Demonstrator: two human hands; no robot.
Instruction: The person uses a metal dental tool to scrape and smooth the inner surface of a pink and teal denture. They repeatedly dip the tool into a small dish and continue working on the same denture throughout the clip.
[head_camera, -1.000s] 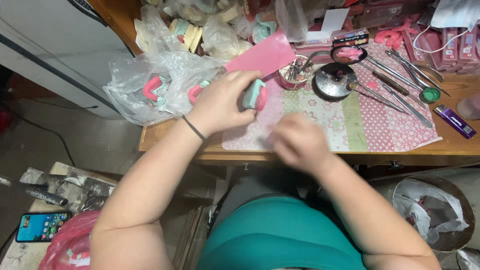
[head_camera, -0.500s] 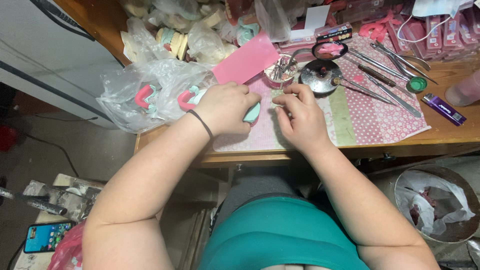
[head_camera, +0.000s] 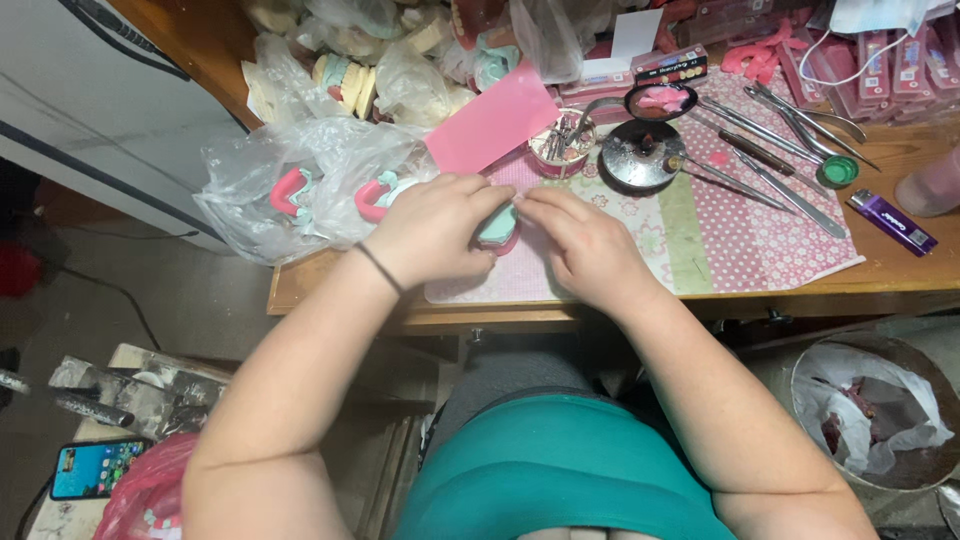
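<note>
Holding a small mint-green and pink dental cast (head_camera: 497, 228) between both hands, a person in a teal top sits at a cluttered wooden bench (head_camera: 330, 285). The left hand (head_camera: 430, 228) curls around the cast, fingers wrapped over its top. The right hand (head_camera: 585, 245) meets it from the other side, fingertips pressed against the cast's edge; most of the cast is hidden under the fingers. Both hands rest on a pink and green patterned mat (head_camera: 720, 235).

Just beyond the left hand lie clear plastic bags (head_camera: 290, 190) with more pink and green casts inside. Just past the fingertips sits a flat pink sheet (head_camera: 492, 122), and beside it a small round tin (head_camera: 560, 143) of metal bits. Beyond the right hand stand a round metal burner (head_camera: 640, 155) and a spoon of pink wax (head_camera: 662, 100). Farther to the right lie metal hand tools (head_camera: 790, 125), a green cap (head_camera: 837, 172) and a purple lighter (head_camera: 893, 221).
</note>
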